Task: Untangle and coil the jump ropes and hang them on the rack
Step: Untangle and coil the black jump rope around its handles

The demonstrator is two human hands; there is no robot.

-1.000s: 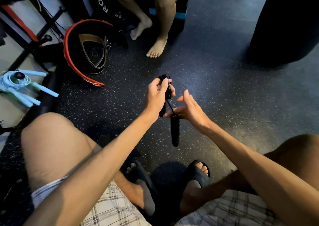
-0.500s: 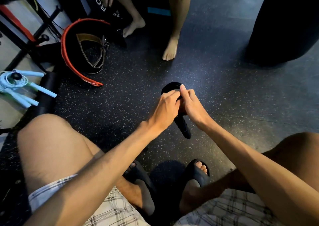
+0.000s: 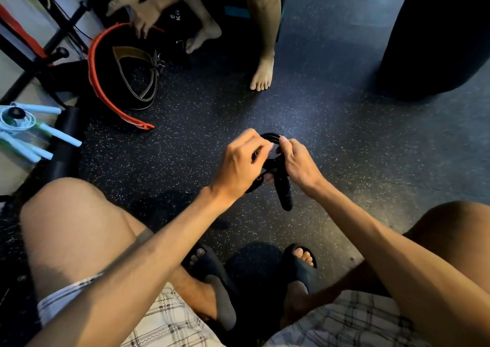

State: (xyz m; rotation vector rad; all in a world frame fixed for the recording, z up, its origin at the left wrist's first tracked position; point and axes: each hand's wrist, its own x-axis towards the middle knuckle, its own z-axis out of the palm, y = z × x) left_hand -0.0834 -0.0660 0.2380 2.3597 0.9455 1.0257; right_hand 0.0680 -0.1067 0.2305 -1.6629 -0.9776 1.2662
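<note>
both hands [image 3: 267,165] around black jump rope [image 3: 283,193]

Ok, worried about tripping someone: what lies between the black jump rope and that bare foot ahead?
Only bare speckled floor separates the black jump rope from the bare foot, per the head view.

I wear checked shorts [image 3: 164,317], pale cream crossed with thin dark lines. One leg of them shows at about 7 o'clock in the view, the other at 5 o'clock. Near 6 o'clock are my plain black slides, the left sandal [image 3: 212,269] and the right sandal [image 3: 297,269], each with one broad strap and open toes. My arms are bare from the left grip [image 3: 238,166] and the right grip [image 3: 299,163] back to the frame's edge, and my knees are bare too.
</note>
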